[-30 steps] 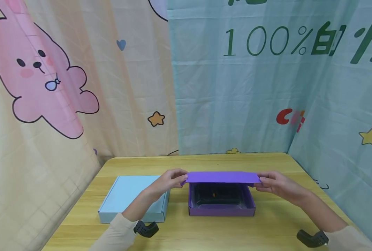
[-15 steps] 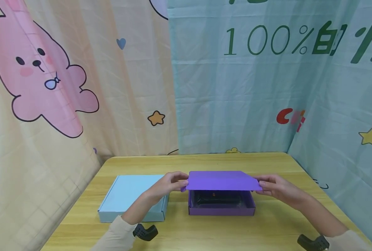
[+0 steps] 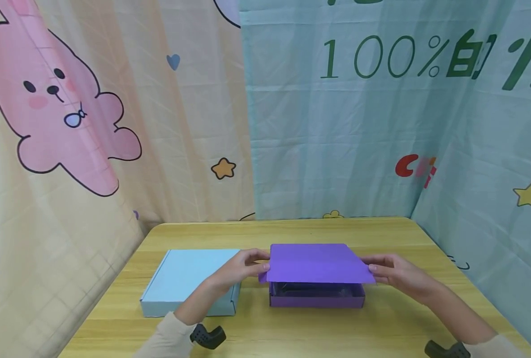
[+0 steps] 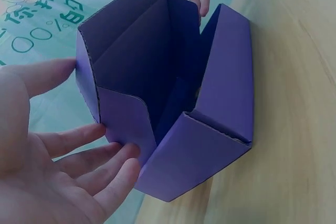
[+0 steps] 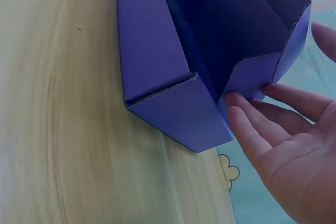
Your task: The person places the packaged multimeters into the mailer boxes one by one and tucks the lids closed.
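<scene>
A purple cardboard box [image 3: 316, 302] stands on the table with its hinged lid [image 3: 314, 266] tilted down, a narrow gap left at the front. At the lid's left front corner my left hand [image 3: 245, 266] holds on, thumb at the front flap and fingertips against the side flap [image 4: 123, 111]. My right hand [image 3: 395, 273] holds the opposite corner, its fingertips touching the right side flap [image 5: 252, 77]. Through the gap only a dark strip of the contents [image 3: 310, 288] shows; the lid hides the rest. Both side flaps hang just outside the box's side walls.
A closed light-blue box [image 3: 189, 278] lies left of the purple one, partly behind my left forearm. The wooden table [image 3: 292, 333] has its back edge at printed curtains [image 3: 328, 149]. A dark wrist device [image 3: 208, 336] sits at each sleeve.
The lid has swung down and forward, from nearly edge-on to covering most of the opening. Both hands have lowered with it, and the dark contents have mostly gone out of sight.
</scene>
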